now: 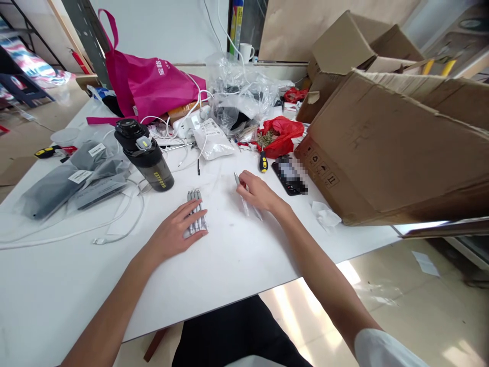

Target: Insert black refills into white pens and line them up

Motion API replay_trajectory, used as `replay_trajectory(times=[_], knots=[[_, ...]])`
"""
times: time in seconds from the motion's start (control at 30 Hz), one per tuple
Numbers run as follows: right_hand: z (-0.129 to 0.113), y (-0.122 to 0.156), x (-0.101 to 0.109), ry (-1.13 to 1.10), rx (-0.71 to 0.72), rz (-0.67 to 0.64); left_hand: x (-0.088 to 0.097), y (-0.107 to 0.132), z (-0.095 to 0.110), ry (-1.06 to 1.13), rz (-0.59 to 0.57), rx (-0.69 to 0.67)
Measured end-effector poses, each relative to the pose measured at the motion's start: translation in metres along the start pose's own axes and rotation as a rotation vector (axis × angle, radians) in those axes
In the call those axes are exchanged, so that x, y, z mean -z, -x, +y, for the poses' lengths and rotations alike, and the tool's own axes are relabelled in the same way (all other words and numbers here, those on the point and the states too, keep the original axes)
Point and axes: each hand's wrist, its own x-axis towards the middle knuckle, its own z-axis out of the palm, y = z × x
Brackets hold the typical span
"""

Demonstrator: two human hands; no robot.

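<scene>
Several grey pens (195,197) in clear sleeves lie side by side on the white table (229,275). My left hand (178,227) rests over them, fingers stretched out and spread, touching the pens without wrapping round them. To the right, my right hand (256,190) is closed, with thumb and fingers pinching another grey pen (237,178) that sticks up at a tilt. Clear plastic (245,206) shows below those fingers; part of the pen is hidden by the hand.
A dark bottle (147,158) stands beyond my left hand, near bagged dark items (53,191) and a cable (118,237). A screwdriver (263,161), a phone (289,176) and a large cardboard box (382,153) are at right. A pink bag (148,84) lies behind.
</scene>
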Motion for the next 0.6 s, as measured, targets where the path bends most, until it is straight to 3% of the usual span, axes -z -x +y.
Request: replay_trajectory(times=[0.17,0.3,0.47,0.6], knots=[[-0.01,-0.003,-0.013,-0.646,-0.046,0.202,0.0,0.0,0.0,-0.02,0.021,-0.022],[-0.015,-0.009,-0.021,-0.991,-0.085,0.22,-0.001,0.001,-0.004,-0.028,0.036,-0.044],[-0.023,-0.008,-0.022,-1.081,-0.129,0.155,0.001,0.001,-0.001,0.017,0.084,-0.038],[-0.035,-0.003,-0.024,-0.996,-0.134,0.073,0.011,-0.007,0.021,0.25,0.2,0.13]])
